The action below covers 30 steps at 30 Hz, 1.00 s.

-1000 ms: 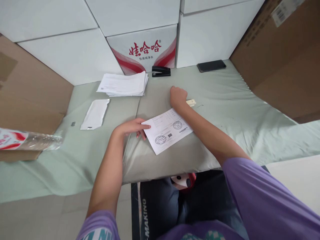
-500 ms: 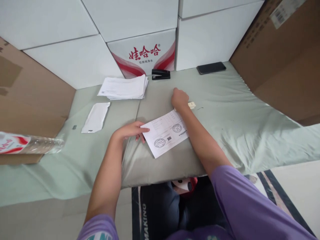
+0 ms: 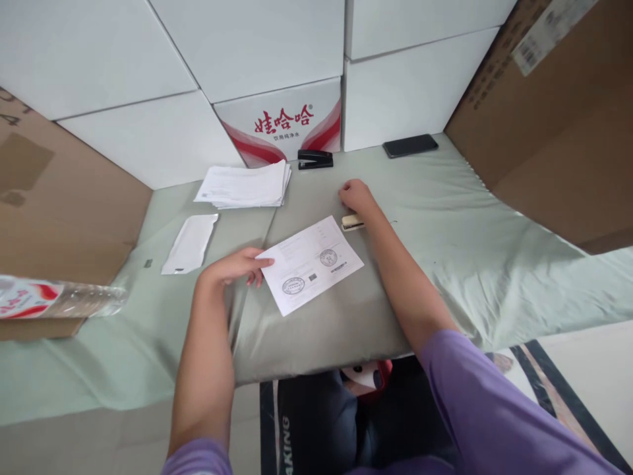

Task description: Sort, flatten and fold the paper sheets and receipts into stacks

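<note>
Currently my left hand (image 3: 232, 269) pins the stamped sheet (image 3: 310, 262) at frame center with fingers flat together on its edge, while my right hand (image 3: 357, 196), loosely curled, rests beside a small beige object (image 3: 352, 222).

**Hands at a stamped sheet on the green cloth**

The left hand (image 3: 232, 269) is pressing its fingertips on the edge of a stamped paper sheet (image 3: 310, 262). The right hand (image 3: 357, 196) is resting curled beside a small beige object (image 3: 352, 222), possibly a stamp. A black stapler (image 3: 315, 159) is sitting beyond, near a paper stack (image 3: 244, 185).
</note>
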### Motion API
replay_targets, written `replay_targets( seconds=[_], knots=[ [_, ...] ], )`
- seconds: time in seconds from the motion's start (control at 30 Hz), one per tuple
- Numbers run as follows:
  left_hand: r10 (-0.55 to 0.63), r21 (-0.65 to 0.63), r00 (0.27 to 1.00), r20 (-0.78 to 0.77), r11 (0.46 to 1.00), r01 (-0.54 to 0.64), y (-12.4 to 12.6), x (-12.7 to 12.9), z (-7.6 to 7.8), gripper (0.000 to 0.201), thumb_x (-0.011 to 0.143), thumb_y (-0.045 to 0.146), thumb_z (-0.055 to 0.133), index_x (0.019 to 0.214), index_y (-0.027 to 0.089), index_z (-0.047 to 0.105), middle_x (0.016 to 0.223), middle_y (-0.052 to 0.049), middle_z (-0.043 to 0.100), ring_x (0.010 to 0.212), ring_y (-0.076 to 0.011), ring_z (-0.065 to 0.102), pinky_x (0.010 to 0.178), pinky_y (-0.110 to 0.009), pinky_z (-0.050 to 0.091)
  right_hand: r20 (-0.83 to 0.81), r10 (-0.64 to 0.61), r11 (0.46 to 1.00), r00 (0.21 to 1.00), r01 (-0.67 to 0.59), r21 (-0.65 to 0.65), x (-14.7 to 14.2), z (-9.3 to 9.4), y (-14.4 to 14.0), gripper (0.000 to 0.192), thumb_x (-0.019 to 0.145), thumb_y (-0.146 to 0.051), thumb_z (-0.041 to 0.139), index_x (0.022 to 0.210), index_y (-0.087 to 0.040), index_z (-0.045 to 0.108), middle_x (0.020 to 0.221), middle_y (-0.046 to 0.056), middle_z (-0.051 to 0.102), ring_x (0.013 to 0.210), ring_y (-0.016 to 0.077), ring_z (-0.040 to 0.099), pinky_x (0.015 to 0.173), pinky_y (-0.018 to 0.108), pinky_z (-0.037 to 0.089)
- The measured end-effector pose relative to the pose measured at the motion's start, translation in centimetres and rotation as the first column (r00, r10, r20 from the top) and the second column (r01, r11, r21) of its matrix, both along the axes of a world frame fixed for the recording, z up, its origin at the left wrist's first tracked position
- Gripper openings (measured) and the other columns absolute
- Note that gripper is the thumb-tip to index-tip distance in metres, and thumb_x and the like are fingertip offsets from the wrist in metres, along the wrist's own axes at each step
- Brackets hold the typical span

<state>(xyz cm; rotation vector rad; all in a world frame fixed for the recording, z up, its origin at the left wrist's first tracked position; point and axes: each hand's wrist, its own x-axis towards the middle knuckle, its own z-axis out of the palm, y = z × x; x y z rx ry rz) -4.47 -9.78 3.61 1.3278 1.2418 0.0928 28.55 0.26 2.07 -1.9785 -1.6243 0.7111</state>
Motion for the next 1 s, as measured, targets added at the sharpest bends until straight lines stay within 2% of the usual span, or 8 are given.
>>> replay_targets(
  seconds=[0.1, 0.23, 0.33, 0.43, 0.57, 0.7, 0.83, 1.0],
  knots=[
    [0.108, 0.06, 0.994, -0.011, 0.992, -0.107, 0.3, -1.9, 0.2, 0.038, 0.073, 0.05, 0.08, 0.085, 0.017, 0.067, 0.063, -0.006, 0.068, 0.047, -0.0145, 0.061, 0.037, -0.021, 0.037, -0.208, 0.117, 0.989, 0.971, -0.133, -0.063, -0.1, 0.9, -0.1, 0.025, 0.093, -0.025, 0.048, 0.087, -0.015, 0.071, 0.08, 0.009, 0.074, 0.054, 0.0136, 0.056, 0.059, 0.027, 0.045],
    [0.277, 0.158, 0.96, 0.048, 0.947, -0.281, 0.5, -3.2, 0.1, 0.04, 0.072, 0.052, 0.079, 0.084, 0.017, 0.064, 0.06, -0.004, 0.065, 0.048, -0.0136, 0.06, 0.038, -0.02, 0.036, -0.402, 0.278, 0.935, 0.873, -0.342, -0.095, -1.4, 2.6, -0.8, 0.039, 0.099, -0.038, 0.047, 0.078, -0.014, 0.069, 0.076, 0.009, 0.073, 0.054, 0.0109, 0.056, 0.055, 0.024, 0.042],
    [0.351, 0.197, 0.929, 0.117, 0.909, -0.368, 0.8, -3.3, -0.2, 0.043, 0.069, 0.052, 0.081, 0.083, 0.016, 0.061, 0.059, -0.003, 0.063, 0.047, -0.0127, 0.058, 0.038, -0.02, 0.036, -0.46, 0.381, 0.896, 0.802, -0.442, -0.03, -2.1, 3.6, -1.6, 0.024, 0.096, -0.029, 0.057, 0.079, -0.015, 0.067, 0.067, 0.003, 0.068, 0.052, 0.0095, 0.054, 0.05, 0.021, 0.039],
    [0.403, 0.221, 0.899, 0.172, 0.874, -0.433, 1.1, -2.8, -0.6, 0.045, 0.068, 0.051, 0.081, 0.084, 0.016, 0.06, 0.06, -0.003, 0.064, 0.046, -0.0128, 0.059, 0.038, -0.02, 0.035, -0.563, 0.394, 0.873, 0.727, -0.488, -0.018, -2.0, 4.3, -2.4, 0.006, 0.091, -0.018, 0.062, 0.091, -0.016, 0.067, 0.064, -0.001, 0.065, 0.044, 0.0077, 0.048, 0.044, 0.02, 0.036],
    [0.445, 0.234, 0.865, 0.231, 0.838, -0.493, 1.4, -1.9, -1.1, 0.046, 0.07, 0.052, 0.081, 0.086, 0.016, 0.058, 0.064, -0.004, 0.066, 0.048, -0.0127, 0.06, 0.039, -0.02, 0.035, -0.67, 0.331, 0.868, 0.664, -0.493, -0.06, -1.6, 4.8, -3.0, 0.017, 0.087, -0.014, 0.064, 0.103, -0.019, 0.068, 0.079, 0.001, 0.073, 0.043, 0.0066, 0.049, 0.043, 0.02, 0.037],
    [0.401, 0.199, 0.878, 0.262, 0.868, -0.456, 1.5, -1.1, -1.7, 0.052, 0.073, 0.058, 0.079, 0.096, 0.013, 0.062, 0.079, -0.008, 0.072, 0.054, -0.0125, 0.063, 0.04, -0.019, 0.036, -0.692, 0.196, 0.943, 0.695, -0.327, -0.061, -0.7, 4.6, -2.2, 0.014, 0.083, -0.011, 0.061, 0.096, -0.015, 0.067, 0.077, 0.006, 0.073, 0.05, 0.0116, 0.061, 0.043, 0.02, 0.037],
    [0.356, 0.182, 0.894, 0.273, 0.893, -0.411, 1.7, -0.8, -2.2, 0.059, 0.077, 0.06, 0.077, 0.111, 0.014, 0.066, 0.09, -0.011, 0.075, 0.054, -0.0109, 0.063, 0.04, -0.018, 0.034, -0.57, -0.05, 0.998, 0.82, 0.066, 0.007, 4.0, 2.9, -0.5, 0.019, 0.076, -0.006, 0.05, 0.087, -0.013, 0.064, 0.052, 0.0, 0.057, 0.043, 0.0122, 0.052, 0.043, 0.02, 0.037],
    [0.352, 0.195, 0.902, 0.249, 0.894, -0.402, 1.8, -0.7, -2.3, 0.06, 0.073, 0.059, 0.081, 0.11, 0.014, 0.069, 0.09, -0.011, 0.075, 0.055, -0.0111, 0.063, 0.04, -0.018, 0.032, -0.328, -0.511, 0.807, 0.795, 0.574, 0.135, 12.6, -0.9, 0.2, 0.028, 0.069, -0.005, 0.046, 0.085, -0.01, 0.069, 0.051, -0.002, 0.046, 0.047, 0.0142, 0.049, 0.054, 0.027, 0.047]
  ],
)
